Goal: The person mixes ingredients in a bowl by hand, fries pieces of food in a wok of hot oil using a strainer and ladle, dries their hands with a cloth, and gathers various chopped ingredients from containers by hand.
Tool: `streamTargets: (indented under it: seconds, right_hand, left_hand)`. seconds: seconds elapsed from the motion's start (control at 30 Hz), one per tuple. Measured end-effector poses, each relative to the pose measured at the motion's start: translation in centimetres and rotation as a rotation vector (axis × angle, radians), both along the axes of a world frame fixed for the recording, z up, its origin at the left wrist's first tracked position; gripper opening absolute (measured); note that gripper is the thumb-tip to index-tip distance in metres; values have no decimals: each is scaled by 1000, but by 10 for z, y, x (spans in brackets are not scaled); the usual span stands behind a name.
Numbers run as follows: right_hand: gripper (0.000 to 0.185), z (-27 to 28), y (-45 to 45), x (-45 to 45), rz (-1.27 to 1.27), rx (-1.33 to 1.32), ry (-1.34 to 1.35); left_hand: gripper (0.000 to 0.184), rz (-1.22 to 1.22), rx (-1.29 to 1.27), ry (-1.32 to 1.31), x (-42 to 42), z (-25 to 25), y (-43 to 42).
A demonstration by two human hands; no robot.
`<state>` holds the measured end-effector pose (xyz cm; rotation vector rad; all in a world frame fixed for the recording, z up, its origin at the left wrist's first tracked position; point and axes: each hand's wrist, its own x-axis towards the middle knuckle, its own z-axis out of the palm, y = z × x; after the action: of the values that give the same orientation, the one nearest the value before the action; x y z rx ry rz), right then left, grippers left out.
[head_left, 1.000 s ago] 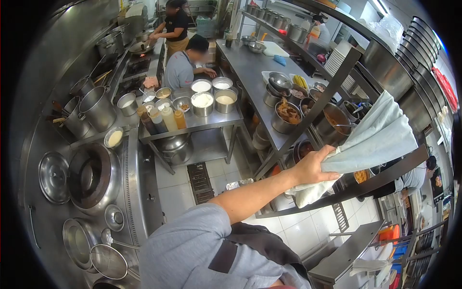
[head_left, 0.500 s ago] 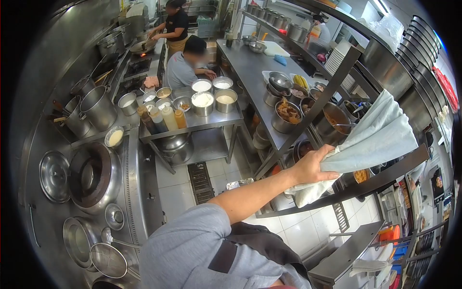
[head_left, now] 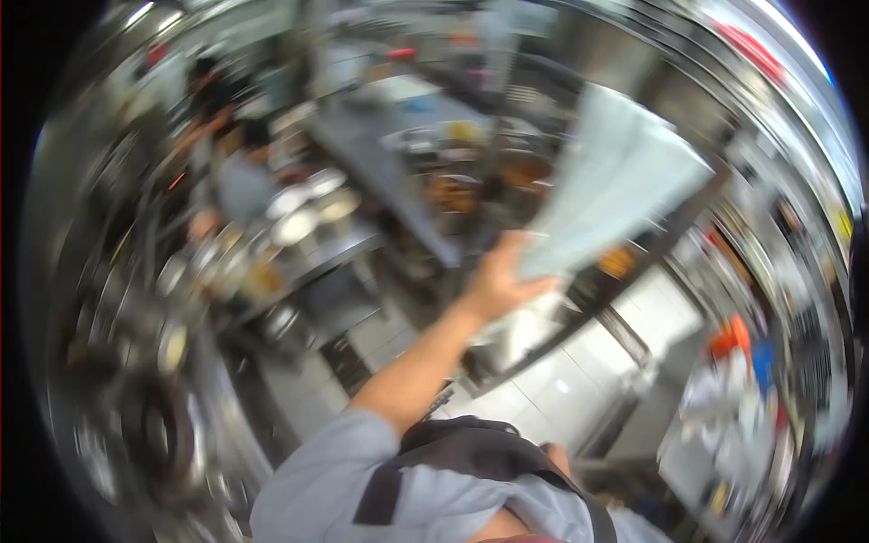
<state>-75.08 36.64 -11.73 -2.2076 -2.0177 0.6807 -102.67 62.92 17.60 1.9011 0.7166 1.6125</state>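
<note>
My left hand reaches forward from a grey sleeve, its fingers closed round a pale cloth. Most of the cloth fans out up and to the right of the fist, and a shorter end hangs below it. Behind the cloth, blurred, are a pot of brown food and an orange-brown pan of food. A small patch of my right hand shows beside the dark apron; its fingers are hidden, so what it holds cannot be seen.
Motion blurs much of the kitchen. A steel counter runs behind my left hand. Further left, a low table carries several white-filled pots, with a co-worker in grey behind it. A wok is at lower left. White floor tiles lie below.
The view has swung to the right and blurred. My left hand and the cloth now appear further left and slightly higher, still gripped. A bit of my right hand has come into view.
</note>
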Motion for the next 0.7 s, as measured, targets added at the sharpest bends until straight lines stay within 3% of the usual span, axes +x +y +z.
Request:
streamTargets:
  seconds: [0.1,0.17,0.27,0.53,0.63,0.7]
  right_hand:
    - [25,-55,0,19,-176,14,20]
    - [26,-52,1,17,-241,-41,54]
    - [23,-40,-9,12,-313,-71,45]
    - [22,-42,-49,7,-406,-205,7]
    - [21,-44,-58,5,-432,-196,9]
    - [21,-62,-61,7,-396,-176,-4]
  left_hand:
    - [50,98,18,120,1,1,-2]
    - [55,-119,-144,-126,8,-11,6]
    - [51,-224,-144,-120,9,-10,10]
    - [49,-221,-139,-96,16,-16,21]
    - [41,-158,-68,-103,6,-21,42]
    - [32,200,39,33,-17,-13,72]
